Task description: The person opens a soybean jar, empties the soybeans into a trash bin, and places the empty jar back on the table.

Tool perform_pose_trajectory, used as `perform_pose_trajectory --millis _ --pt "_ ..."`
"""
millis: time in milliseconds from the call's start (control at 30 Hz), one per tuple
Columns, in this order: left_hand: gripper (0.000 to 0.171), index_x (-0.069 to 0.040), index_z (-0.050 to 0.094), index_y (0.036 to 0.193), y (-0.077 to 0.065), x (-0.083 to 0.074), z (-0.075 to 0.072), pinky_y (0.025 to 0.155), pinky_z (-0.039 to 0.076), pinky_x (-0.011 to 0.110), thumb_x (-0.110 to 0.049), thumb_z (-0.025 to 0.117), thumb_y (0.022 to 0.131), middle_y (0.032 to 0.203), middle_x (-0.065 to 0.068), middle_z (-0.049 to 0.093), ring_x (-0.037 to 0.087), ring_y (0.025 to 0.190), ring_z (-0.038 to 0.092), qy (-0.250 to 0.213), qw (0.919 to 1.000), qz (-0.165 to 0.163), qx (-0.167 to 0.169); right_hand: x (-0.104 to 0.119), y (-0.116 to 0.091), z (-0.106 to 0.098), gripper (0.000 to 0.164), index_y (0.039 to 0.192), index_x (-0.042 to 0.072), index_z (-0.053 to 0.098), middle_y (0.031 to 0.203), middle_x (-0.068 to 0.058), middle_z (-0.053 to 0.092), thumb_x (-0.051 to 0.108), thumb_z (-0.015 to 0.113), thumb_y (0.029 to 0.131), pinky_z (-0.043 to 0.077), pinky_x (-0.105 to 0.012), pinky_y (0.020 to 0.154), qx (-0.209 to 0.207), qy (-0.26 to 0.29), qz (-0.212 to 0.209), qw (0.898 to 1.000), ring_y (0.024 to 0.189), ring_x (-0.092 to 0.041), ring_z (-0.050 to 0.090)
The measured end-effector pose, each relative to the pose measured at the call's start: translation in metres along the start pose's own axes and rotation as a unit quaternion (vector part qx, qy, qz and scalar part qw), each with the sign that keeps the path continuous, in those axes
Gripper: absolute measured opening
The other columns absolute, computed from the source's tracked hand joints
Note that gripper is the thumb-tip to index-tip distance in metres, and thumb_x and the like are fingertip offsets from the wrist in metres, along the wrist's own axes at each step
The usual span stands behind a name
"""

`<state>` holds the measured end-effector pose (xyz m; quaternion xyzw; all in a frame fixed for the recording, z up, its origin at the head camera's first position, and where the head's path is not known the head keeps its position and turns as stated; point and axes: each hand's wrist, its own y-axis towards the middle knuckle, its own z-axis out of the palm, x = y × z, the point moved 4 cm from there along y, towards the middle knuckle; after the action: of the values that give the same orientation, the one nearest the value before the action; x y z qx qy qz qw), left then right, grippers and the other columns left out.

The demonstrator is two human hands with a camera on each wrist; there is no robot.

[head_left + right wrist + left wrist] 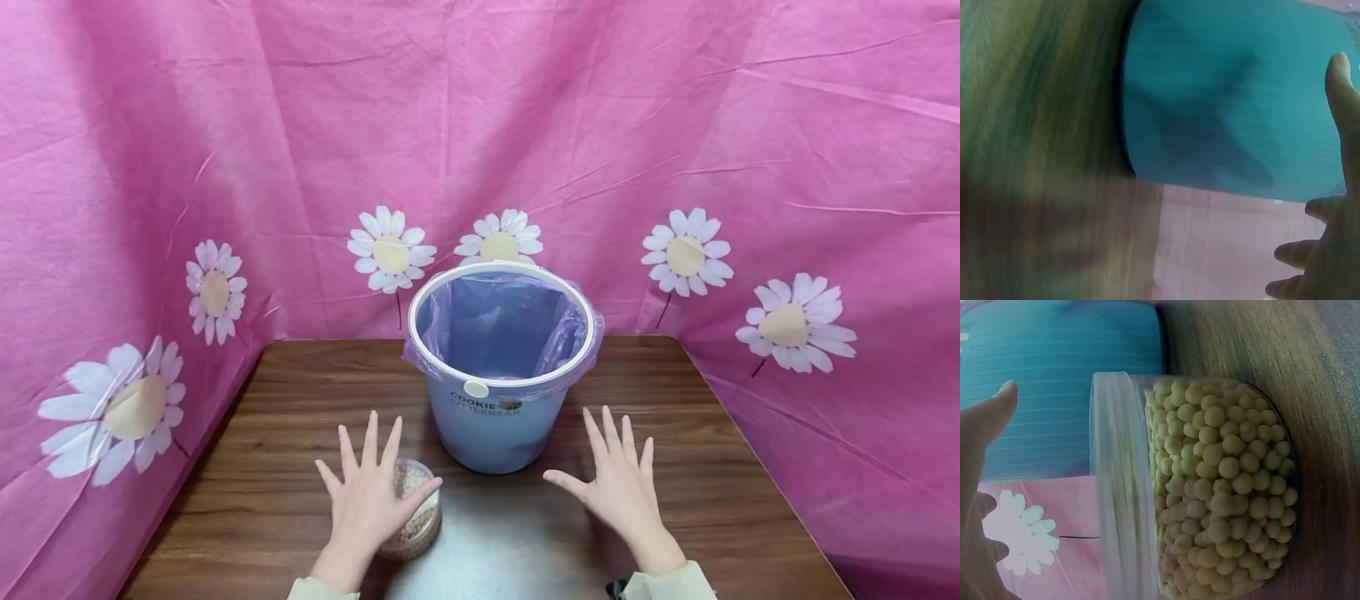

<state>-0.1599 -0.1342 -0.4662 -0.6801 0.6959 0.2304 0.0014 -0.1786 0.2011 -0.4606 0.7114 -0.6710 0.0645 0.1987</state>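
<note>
Stage: judged a ready pose, with nothing gripped or lifted.
Next move: for any lift of the bean tub (1204, 487), likely to need the left hand (366, 500) lowered and curled around the side wall; best kept level, with contents loose.
Bean tub position: upright on the table (675, 400), on the near left side of the blue bin (495, 433), partly hidden under the left hand in the head view.
Bean tub top: cannot confirm lidded or unlidded.
Blue bin: upright, lined with a purple bag (595, 340).
Left hand pose: back uppermost, fingers straight and fanned, thumb extended across the bean tub; no firm contact evident.
Right hand (621, 487) pose: similarly fanned, near the blue bin's right side.
Grip: digits apart on both sides, clamped on nothing.
</note>
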Motion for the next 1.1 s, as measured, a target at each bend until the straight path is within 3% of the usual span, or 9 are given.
perform_pose_trajectory --millis 200,500,700,933,1100 --pt "0.103 -0.027 0.035 0.154 -0.004 0.001 -0.001 0.102 0.003 0.086 -0.08 0.065 0.071 0.164 0.014 0.022 0.057 0.147 0.006 -0.004 0.9997 -0.004 0.025 0.01 -0.006 0.011 0.108 0.156 0.014 0.03 0.161 -0.021 0.028 0.073 0.069 0.074 0.004 -0.072 0.115 -0.005 0.033 -0.013 0.999 0.148 -0.048 0.017" --pt "0.102 -0.026 0.036 0.154 -0.007 0.001 -0.003 0.101 0.011 0.086 -0.078 0.067 0.071 0.163 0.014 0.026 0.057 0.146 0.012 0.002 0.9996 0.016 0.022 0.029 -0.021 0.04 0.101 0.151 0.007 0.039 0.155 -0.016 0.042 0.059 0.077 0.074 0.018 -0.068 0.115 -0.03 0.137 -0.023 0.99 0.144 -0.043 0.034" --pt "0.102 -0.025 0.038 0.153 -0.007 0.001 -0.005 0.104 0.012 0.084 -0.075 0.069 0.07 0.162 0.014 0.028 0.055 0.146 0.014 -0.003 0.9994 0.024 0.024 0.043 -0.029 0.052 0.093 0.149 0.007 0.043 0.152 -0.013 0.047 0.052 0.08 0.076 0.024 -0.062 0.116 -0.02 0.186 -0.018 0.982 0.142 -0.04 0.04" --pt "0.101 -0.026 0.039 0.153 -0.01 0.002 -0.008 0.103 0.019 0.083 -0.076 0.069 0.071 0.16 0.012 0.033 0.054 0.144 0.022 -0.001 0.9992 0.034 0.019 0.054 -0.036 0.066 0.086 0.147 0.013 0.046 0.148 -0.013 0.051 0.051 0.079 0.078 0.038 -0.061 0.109 0.008 0.242 0.005 0.97 0.134 -0.045 0.047" --pt "0.101 -0.026 0.04 0.152 -0.011 0.004 -0.008 0.101 0.027 0.081 -0.076 0.069 0.07 0.159 0.012 0.035 0.053 0.143 0.027 0.011 0.9982 0.055 0.022 0.064 -0.043 0.077 0.085 0.146 0.014 0.048 0.143 -0.014 0.056 0.052 0.079 0.077 0.044 -0.058 0.104 0.024 0.274 0.014 0.961 0.13 -0.039 0.052"
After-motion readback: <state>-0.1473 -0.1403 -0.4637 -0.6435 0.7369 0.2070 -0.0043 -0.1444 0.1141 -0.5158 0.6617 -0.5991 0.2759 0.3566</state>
